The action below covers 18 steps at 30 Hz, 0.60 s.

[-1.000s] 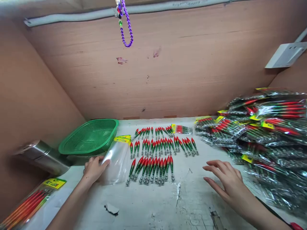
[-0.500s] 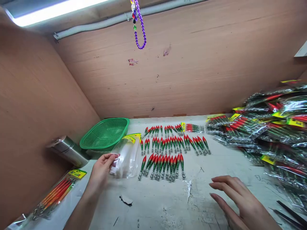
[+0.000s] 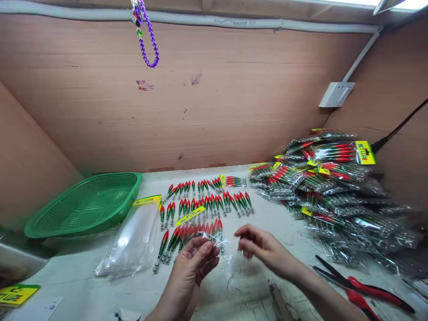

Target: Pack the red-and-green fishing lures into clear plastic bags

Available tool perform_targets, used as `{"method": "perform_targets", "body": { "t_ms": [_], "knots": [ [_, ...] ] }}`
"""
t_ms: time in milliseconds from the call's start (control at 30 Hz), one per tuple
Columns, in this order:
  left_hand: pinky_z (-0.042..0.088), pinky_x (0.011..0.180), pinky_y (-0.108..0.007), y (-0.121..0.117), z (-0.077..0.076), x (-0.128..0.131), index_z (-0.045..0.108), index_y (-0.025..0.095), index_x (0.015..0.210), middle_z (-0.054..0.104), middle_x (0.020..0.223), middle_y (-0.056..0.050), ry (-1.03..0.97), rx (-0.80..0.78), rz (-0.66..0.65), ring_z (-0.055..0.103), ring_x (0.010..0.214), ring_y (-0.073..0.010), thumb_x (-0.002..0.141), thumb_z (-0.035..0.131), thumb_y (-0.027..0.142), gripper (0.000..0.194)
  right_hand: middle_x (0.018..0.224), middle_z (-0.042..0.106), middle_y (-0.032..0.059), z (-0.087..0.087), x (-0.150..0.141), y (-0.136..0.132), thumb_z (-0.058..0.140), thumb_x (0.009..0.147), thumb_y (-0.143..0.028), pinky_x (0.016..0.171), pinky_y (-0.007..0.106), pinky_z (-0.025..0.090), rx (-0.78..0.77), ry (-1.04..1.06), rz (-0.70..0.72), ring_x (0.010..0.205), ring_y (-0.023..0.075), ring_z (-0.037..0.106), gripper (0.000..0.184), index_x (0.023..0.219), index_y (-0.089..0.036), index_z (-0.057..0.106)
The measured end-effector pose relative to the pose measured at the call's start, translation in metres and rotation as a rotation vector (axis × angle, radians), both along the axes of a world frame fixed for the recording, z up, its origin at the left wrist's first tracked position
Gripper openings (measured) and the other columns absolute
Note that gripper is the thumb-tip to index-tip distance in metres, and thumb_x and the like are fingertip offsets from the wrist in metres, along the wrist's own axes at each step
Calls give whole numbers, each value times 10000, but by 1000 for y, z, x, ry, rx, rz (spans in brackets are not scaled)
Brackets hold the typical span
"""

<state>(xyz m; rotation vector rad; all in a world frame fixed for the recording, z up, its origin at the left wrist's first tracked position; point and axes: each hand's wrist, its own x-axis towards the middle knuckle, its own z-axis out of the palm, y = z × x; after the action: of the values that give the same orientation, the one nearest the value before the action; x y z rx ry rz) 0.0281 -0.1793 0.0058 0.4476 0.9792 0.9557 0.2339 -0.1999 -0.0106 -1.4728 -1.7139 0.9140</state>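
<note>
At lower centre, the left hand (image 3: 193,269) pinches a seemingly unfilled clear bag (image 3: 190,216); the right hand (image 3: 262,244), loosely curled, apparently empty, is near it. Filled packets (image 3: 334,189) heap the right side; rows of lures (image 3: 228,201) lie loose at centre, with flat bags (image 3: 132,240) stacked at left.

A shallow green plastic mesh basket (image 3: 90,203) sits at the table's left, near a shiny metal cylinder (image 3: 20,254) cut off by the picture's edge. Red-handled pliers with dark metal tips (image 3: 349,283) lie at the right front. Above, a braided purple cord loop with beads (image 3: 150,33) hangs before a pale ribbed conduit (image 3: 200,18), and a white rectangular socket plate (image 3: 336,94) is fixed on the brownish wooden wall (image 3: 234,111), which bears reddish smudges (image 3: 145,84)
</note>
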Motion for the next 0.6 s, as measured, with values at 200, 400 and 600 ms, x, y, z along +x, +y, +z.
{"method": "perform_targets", "body": {
  "t_ms": [200,400,600],
  "knots": [
    [574,574,-223,20,11,8,611,147,882,695,703,-27,-7,-19,90,690,638,-141,739,657,23,194,1026,596,82,-24,77,61,568,860,-375,893,453,431,190,-394,-236,1003,228,550,238,980,-171,595],
    [588,618,-250,21,3,5,582,152,876,715,791,-51,-16,-54,80,711,727,-177,736,641,3,213,1042,612,49,-42,87,71,550,897,-347,820,383,494,205,-548,-189,925,169,594,229,1014,-156,596],
    [595,660,-307,23,6,0,580,132,805,723,881,-107,-71,-38,40,712,790,-224,781,617,88,62,858,594,36,-26,85,58,533,879,-338,720,344,500,245,-461,-253,777,157,573,182,886,-162,573]
  ]
}}
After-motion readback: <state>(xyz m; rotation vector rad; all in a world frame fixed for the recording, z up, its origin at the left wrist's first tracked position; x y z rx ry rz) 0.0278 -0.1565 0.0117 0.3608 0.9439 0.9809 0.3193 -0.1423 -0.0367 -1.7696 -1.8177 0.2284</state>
